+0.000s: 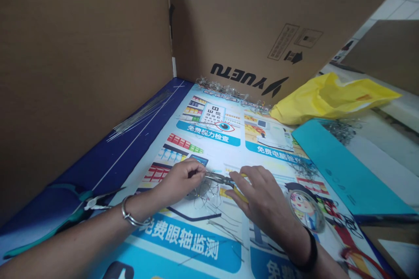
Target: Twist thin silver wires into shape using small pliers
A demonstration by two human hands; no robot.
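Observation:
My right hand (258, 189) is wrapped round the yellow handles of a pair of pliers (220, 178), whose metal jaws point left. At the jaw tips, my left hand (185, 178) pinches something too small to make out. Below the pliers, a tangle of thin wire pieces (204, 192) lies on the printed sheet (153, 157). More loose wires (225, 226) spread out between my forearms.
Green-handled shears (93, 202) lie at the left, beside my left forearm. A bundle of straight wires (140, 115) rests along the cardboard wall (85, 52). At the right are a yellow bag (327, 98), a teal box (347, 161), a round clear dish (306, 210) and red-handled scissors (360, 257).

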